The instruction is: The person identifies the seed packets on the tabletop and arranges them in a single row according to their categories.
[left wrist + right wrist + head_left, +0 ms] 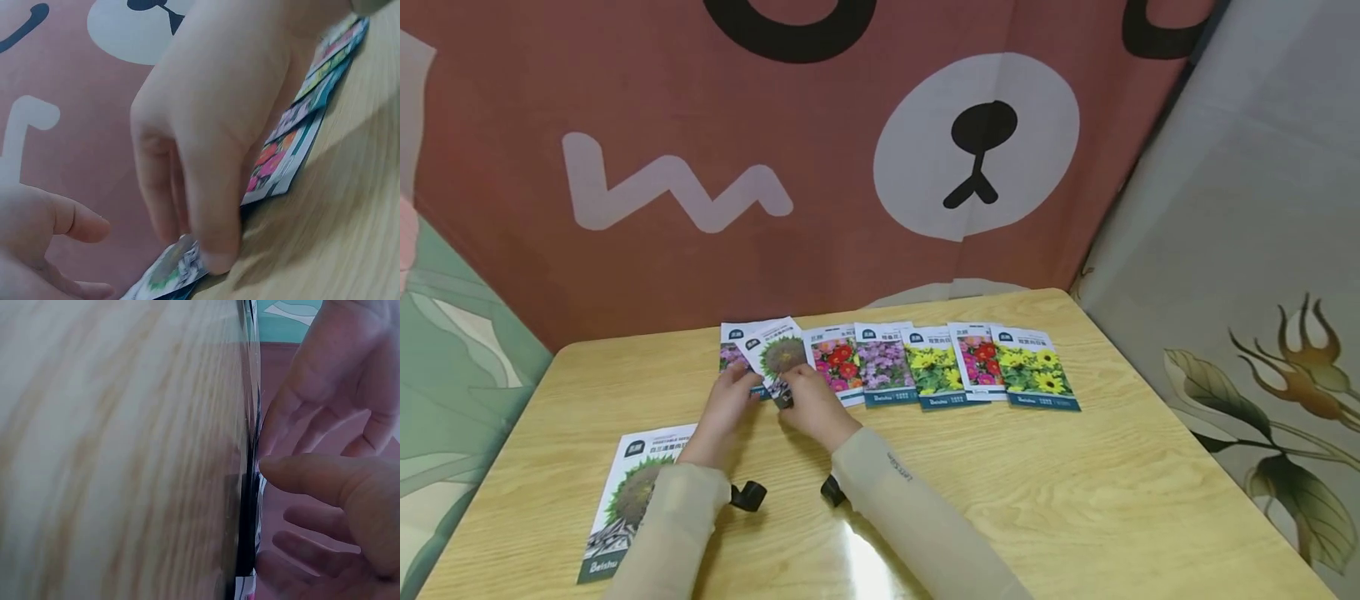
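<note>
Packet (pixel 783 354) between both hands (pixel 727 408) (pixel 818 408), contents hidden

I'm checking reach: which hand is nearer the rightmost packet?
Right. The right hand is left of the rightmost packet, with other packets between; the left hand is farther left, beyond the right hand.

curtained corner, cartoon backdrop (pixel 827 167), flowered side cloth (pixel 1240 242), wood-grain table (pixel 1112 483)
</note>
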`<state>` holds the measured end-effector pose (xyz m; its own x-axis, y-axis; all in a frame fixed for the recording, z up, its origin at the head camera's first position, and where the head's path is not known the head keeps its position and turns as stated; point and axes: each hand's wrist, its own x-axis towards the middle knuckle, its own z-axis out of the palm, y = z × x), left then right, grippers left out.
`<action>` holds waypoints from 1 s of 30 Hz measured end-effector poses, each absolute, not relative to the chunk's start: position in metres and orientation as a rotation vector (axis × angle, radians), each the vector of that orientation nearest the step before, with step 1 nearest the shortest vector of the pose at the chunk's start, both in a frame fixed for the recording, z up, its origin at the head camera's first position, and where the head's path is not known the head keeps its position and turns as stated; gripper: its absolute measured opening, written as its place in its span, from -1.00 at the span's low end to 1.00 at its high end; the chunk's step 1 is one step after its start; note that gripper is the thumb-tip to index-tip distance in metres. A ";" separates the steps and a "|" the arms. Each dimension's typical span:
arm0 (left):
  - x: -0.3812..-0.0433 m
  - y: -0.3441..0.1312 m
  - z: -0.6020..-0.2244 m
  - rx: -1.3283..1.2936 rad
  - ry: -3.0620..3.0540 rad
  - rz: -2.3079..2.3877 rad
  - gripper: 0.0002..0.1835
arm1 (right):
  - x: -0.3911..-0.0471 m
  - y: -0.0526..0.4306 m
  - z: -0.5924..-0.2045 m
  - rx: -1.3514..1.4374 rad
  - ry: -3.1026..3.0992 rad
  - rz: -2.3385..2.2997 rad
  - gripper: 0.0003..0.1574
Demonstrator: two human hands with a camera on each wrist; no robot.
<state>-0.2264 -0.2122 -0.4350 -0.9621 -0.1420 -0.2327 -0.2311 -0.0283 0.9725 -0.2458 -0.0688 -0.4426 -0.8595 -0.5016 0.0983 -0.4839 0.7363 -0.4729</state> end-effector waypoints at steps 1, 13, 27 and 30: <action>-0.227 -0.210 -0.436 -0.404 2.120 2.192 -0.28 | -0.246 -0.069 -0.443 -0.826 2.895 -0.762 -0.31; -0.225 -0.204 -0.432 -0.510 1.840 2.356 -0.31 | -0.249 -0.070 -0.444 -0.916 3.028 -0.513 -0.60; -0.225 -0.199 -0.435 -0.409 1.847 2.429 -0.36 | -0.247 -0.062 -0.443 -0.921 3.026 -0.657 -0.60; -0.228 -0.194 -0.438 -0.435 1.889 2.408 -0.35 | -0.246 -0.060 -0.443 -0.912 3.014 -0.724 -0.58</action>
